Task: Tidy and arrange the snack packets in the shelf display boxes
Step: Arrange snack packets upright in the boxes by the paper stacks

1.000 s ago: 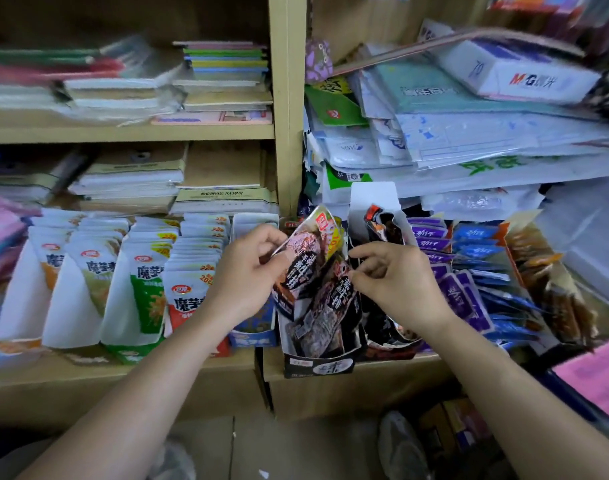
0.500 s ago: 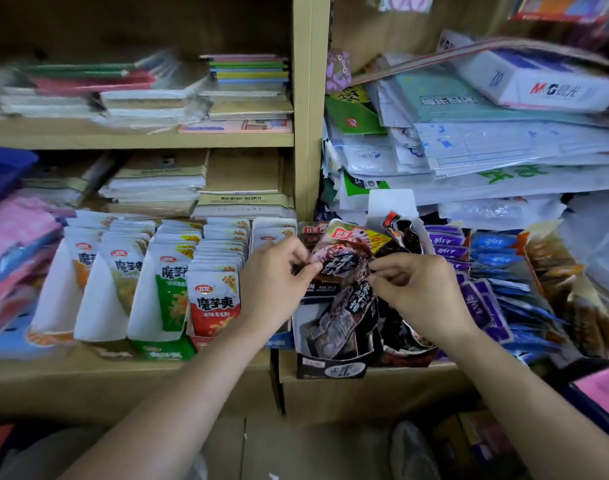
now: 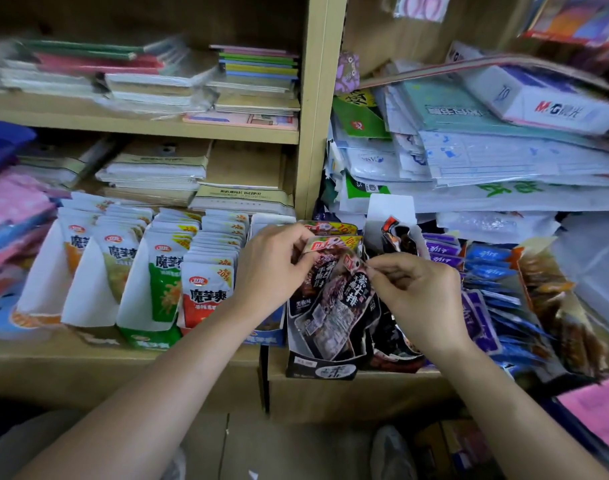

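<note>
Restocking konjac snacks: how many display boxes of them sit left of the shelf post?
5, in a row: orange box far left, then second box, green box, red box, and blue box partly behind the left hand. More may hide further left.

A pale wooden shelving unit (image 3: 140,123) fills the view, divided by an upright post (image 3: 322,98). Stacked notebooks (image 3: 258,74) rest on the upper shelf, paper packs (image 3: 503,161) pile up at right, and grey floor (image 3: 261,445) lies below.

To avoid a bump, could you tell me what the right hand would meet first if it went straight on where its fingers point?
Likely the dark snack packet with the red-and-yellow top, pinched by the left hand; the right hand points left toward it, though depth is unclear.
</note>
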